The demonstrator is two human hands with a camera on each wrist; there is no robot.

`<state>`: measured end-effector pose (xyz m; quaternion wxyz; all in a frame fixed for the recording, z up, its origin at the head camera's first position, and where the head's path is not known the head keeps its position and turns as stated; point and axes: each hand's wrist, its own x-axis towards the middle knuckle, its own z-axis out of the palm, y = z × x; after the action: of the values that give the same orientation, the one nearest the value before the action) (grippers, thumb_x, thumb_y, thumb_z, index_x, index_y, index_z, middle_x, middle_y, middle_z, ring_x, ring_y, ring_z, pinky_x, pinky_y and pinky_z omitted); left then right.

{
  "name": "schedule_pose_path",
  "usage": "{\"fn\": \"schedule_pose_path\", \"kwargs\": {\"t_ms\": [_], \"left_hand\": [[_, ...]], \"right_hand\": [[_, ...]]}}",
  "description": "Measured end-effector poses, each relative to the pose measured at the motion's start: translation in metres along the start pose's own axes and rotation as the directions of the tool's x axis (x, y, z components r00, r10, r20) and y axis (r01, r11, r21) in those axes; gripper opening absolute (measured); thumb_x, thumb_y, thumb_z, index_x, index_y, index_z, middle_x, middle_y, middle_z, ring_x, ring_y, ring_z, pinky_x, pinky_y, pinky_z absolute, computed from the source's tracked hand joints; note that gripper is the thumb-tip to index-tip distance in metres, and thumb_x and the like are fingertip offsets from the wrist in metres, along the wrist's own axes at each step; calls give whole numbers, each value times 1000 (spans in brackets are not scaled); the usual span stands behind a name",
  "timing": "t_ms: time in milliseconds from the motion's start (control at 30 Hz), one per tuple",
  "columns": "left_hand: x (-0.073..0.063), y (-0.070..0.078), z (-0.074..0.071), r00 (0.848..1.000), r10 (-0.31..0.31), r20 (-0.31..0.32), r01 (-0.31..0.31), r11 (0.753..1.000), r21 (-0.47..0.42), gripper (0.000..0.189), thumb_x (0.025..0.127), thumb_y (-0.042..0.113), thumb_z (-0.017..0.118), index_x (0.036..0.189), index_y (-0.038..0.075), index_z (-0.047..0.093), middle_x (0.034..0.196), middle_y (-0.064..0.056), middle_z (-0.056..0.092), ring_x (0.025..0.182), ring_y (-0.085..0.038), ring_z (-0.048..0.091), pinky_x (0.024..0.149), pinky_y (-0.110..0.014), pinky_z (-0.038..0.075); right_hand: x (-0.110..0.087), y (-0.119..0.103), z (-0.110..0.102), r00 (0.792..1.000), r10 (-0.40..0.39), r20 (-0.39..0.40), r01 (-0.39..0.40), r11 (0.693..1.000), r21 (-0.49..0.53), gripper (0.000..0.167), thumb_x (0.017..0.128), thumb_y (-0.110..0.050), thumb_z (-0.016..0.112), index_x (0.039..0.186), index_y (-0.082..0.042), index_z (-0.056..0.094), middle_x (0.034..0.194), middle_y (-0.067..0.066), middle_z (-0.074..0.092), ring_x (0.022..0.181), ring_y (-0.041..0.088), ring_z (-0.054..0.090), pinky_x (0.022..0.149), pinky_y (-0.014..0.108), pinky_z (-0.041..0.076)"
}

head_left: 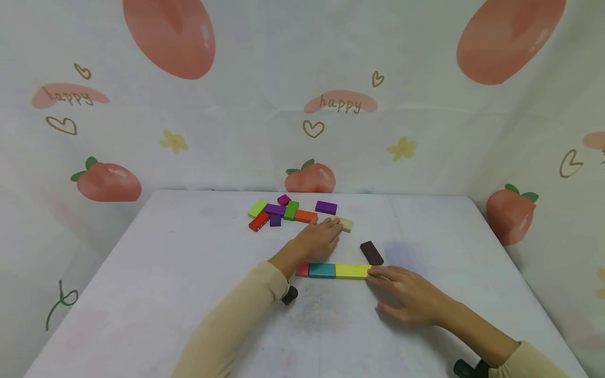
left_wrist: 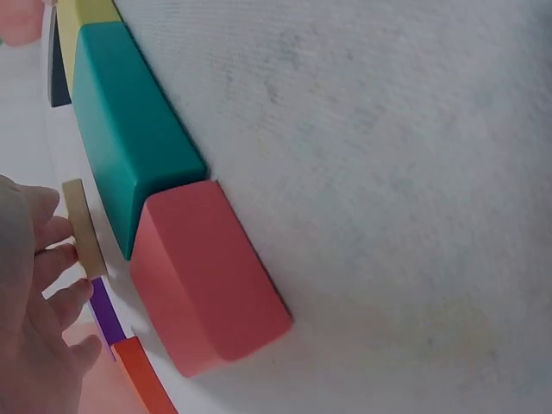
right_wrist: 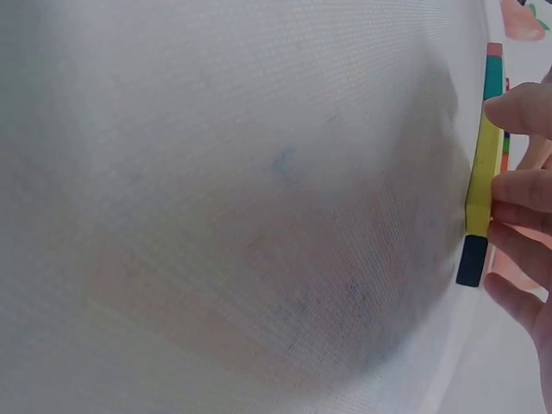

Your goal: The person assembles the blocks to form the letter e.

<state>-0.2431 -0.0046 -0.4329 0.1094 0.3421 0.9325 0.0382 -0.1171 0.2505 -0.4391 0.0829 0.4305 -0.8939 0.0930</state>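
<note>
1. My left hand (head_left: 317, 239), fingers flat and holding nothing, touches the beige block (head_left: 346, 224), lying just ahead.
2. My right hand (head_left: 410, 297), flat too, fingertips against the yellow block (head_left: 352, 271) ending the left-right row.

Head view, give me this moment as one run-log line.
left hand: touches beige block | right hand: fingertips at yellow block | row: pink, teal, yellow

Pink block (head_left: 302, 269), teal block (head_left: 322, 270), seemingly beige block (head_left: 346, 224)

Beige long sleeves (head_left: 236, 320) both arms; black wrist-mounted devices (head_left: 290, 295); bare hands.
</note>
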Motion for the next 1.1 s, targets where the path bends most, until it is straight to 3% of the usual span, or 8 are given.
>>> {"fn": "schedule_pose_path", "kwargs": {"t_ms": [200, 800, 1100], "left_hand": [[3, 3, -1, 1000, 20, 0, -20, 1000, 9, 50, 108, 31, 37, 156, 15, 34, 162, 0, 29, 150, -19, 23, 121, -44, 14], [3, 13, -1, 997, 68, -28, -69, 997, -33, 46, 106, 28, 39, 149, 13, 44, 160, -3, 35, 148, -20, 29, 121, -46, 18], [6, 15, 0, 996, 92, 14, -92, 996, -16, 48, 105, 32, 39, 150, 16, 42, 160, 0, 33, 148, -16, 28, 121, -48, 14]], "right_hand": [[0, 0, 0, 1000, 5, 0, -5, 1000, 1, 54, 78, -30, 80, 124, -3, 68, 132, 9, 60, 116, 26, 61, 91, 47, 54], [1, -1, 0, 998, 43, 37, -44, 999, 27, 53, 81, -30, 78, 126, -4, 67, 135, 9, 59, 119, 27, 60, 93, 48, 53], [-1, 1, 2, 1000, 10, -2, -10, 1000, 13, 53, 79, -29, 79, 124, -4, 68, 133, 9, 61, 117, 26, 61, 91, 47, 54]]}}
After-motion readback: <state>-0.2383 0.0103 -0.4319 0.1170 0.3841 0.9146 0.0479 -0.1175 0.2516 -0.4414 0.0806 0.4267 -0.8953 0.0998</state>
